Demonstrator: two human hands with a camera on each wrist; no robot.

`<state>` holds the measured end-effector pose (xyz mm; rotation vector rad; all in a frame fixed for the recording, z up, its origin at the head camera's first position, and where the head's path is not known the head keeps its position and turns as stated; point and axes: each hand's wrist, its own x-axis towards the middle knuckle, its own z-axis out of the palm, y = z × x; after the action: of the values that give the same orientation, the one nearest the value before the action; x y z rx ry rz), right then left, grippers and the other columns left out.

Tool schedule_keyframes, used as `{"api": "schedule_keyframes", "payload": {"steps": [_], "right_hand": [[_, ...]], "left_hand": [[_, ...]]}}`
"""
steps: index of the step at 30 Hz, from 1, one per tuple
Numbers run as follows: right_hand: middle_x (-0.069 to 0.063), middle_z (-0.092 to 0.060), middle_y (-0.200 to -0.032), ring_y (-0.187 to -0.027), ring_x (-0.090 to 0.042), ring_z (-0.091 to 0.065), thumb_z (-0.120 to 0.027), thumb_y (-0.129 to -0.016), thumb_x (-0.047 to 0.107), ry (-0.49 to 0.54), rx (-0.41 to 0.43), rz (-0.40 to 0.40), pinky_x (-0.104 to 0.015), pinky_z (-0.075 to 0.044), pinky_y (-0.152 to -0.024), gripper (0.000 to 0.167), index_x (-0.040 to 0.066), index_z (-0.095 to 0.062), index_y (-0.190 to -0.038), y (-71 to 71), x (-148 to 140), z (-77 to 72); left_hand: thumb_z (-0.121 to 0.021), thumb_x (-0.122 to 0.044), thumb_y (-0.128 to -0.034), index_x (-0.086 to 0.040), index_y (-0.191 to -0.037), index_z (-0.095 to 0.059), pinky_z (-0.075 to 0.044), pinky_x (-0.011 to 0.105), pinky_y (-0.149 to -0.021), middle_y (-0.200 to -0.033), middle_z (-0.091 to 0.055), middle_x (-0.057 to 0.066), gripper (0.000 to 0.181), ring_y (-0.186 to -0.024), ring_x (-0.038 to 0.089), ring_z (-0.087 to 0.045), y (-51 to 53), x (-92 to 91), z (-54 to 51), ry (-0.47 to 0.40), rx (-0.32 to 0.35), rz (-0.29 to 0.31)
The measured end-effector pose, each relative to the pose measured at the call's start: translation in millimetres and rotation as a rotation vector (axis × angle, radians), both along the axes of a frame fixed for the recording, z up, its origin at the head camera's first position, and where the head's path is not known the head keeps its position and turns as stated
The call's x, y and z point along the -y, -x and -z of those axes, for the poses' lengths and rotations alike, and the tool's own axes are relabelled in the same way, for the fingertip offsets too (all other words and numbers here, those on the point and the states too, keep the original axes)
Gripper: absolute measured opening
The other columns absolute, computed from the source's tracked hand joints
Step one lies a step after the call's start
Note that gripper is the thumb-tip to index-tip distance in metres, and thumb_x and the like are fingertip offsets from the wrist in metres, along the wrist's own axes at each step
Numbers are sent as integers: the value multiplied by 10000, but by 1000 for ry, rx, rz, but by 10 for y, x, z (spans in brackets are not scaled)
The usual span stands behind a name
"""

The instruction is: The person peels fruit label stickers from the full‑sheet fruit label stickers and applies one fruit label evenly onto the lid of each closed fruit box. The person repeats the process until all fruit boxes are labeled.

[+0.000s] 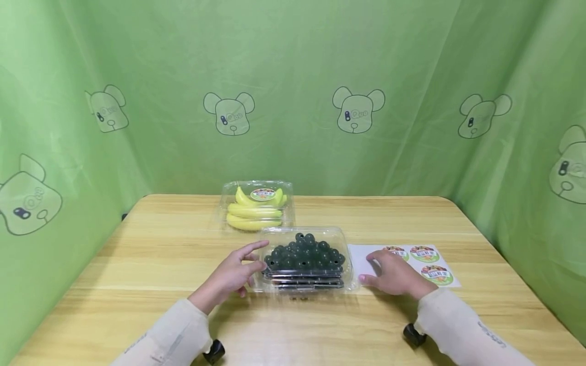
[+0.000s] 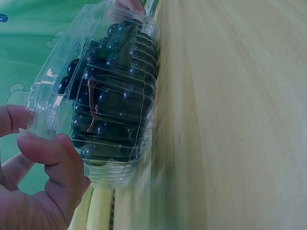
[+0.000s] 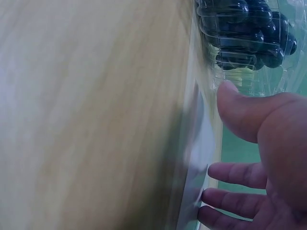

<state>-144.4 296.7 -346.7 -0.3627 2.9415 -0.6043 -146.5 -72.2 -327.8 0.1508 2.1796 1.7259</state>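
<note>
Dark grapes (image 1: 305, 254) fill a clear plastic clamshell box (image 1: 336, 235) at the middle of the table; its lid lies over them. At the box's left end is my left hand (image 1: 231, 277), fingers spread and thumb at the edge; the left wrist view shows the fingertips (image 2: 36, 143) close against the plastic. My right hand (image 1: 393, 272) is over a white sheet of round fruit stickers (image 1: 361, 259), just right of the box, with its fingers loosely bent. Nothing shows between its thumb and fingers. The hand covers part of the sheet and one sticker.
Behind the grapes, slightly left, stands another clear box (image 1: 288, 185) of yellow bananas (image 1: 254, 211), with a round sticker (image 1: 263, 194) on its lid. A light wooden table (image 1: 137, 264) carries everything. Green curtains (image 1: 293, 56) with bear outlines enclose its back and sides.
</note>
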Motion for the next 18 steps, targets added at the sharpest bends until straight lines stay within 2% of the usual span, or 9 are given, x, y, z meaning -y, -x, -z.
{"api": "schedule_keyframes", "payload": {"steps": [6, 15, 18], "right_hand": [[-316, -585, -1157, -1114, -500, -521, -811, -757, 336, -20, -14, -5, -619, -403, -966, 652, -122, -586, -1162, 18, -16, 20], [-296, -603, -1126, -1101, -490, -532, -821, -754, 291, -51, -53, -23, -607, -404, -971, 587, -109, -607, -1127, 31, -55, 46], [-288, -605, -1134, -1099, -476, -542, -817, -764, 266, -47, -48, -4, -595, -416, -966, 565, -102, -609, -1139, 29, -71, 40]], "left_hand": [[-657, -138, -881, -231, -1443, -472, -414, 234, -390, -1371, -435, 234, 599, -573, 142, -477, 2, 3, 13, -4, 1, 2], [-653, -125, -884, -228, -1438, -480, -409, 237, -382, -1366, -440, 227, 590, -571, 145, -477, -2, -5, 9, -7, -6, -9], [-653, -124, -884, -225, -1438, -479, -413, 240, -384, -1369, -438, 235, 590, -571, 149, -481, -3, -7, 14, -8, -5, -7]]}}
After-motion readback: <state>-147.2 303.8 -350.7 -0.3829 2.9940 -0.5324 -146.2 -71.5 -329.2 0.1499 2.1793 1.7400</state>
